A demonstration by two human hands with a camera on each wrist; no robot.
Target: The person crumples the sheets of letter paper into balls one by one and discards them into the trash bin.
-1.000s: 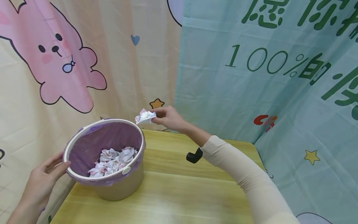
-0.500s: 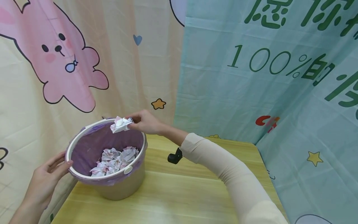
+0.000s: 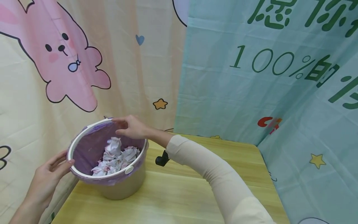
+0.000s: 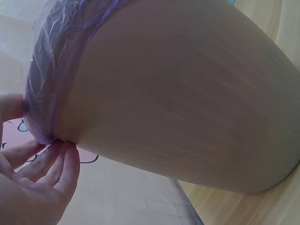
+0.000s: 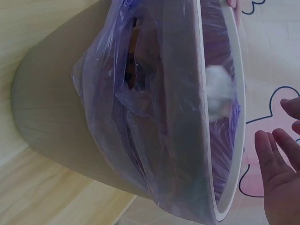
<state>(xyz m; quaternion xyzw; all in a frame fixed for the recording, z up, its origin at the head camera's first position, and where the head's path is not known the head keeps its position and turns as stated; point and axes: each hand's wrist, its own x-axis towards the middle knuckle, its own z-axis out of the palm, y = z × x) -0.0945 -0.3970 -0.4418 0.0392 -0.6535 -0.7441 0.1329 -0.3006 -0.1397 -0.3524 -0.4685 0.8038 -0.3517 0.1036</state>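
Observation:
A beige trash can (image 3: 123,189) with a white rim and a purple bag liner (image 3: 84,149) stands on the table at the left of the head view. My left hand (image 3: 46,180) grips its left rim, thumb on top and fingers outside. Over the far right side of the opening, my right hand (image 3: 132,127) has its fingers spread, holding nothing. Below it a crumpled paper ball (image 3: 113,144) is inside the can, blurred in the right wrist view. Several more crumpled papers (image 3: 123,161) lie in the bottom of the liner.
The wooden table (image 3: 190,193) stretches to the right of the can. A cream curtain (image 3: 126,77) with a pink rabbit and a teal curtain (image 3: 209,102) with green writing hang close behind it.
My right hand has moved left from beside the can to over its opening and let go of the paper ball, which has dropped inside. My left hand stays at the rim.

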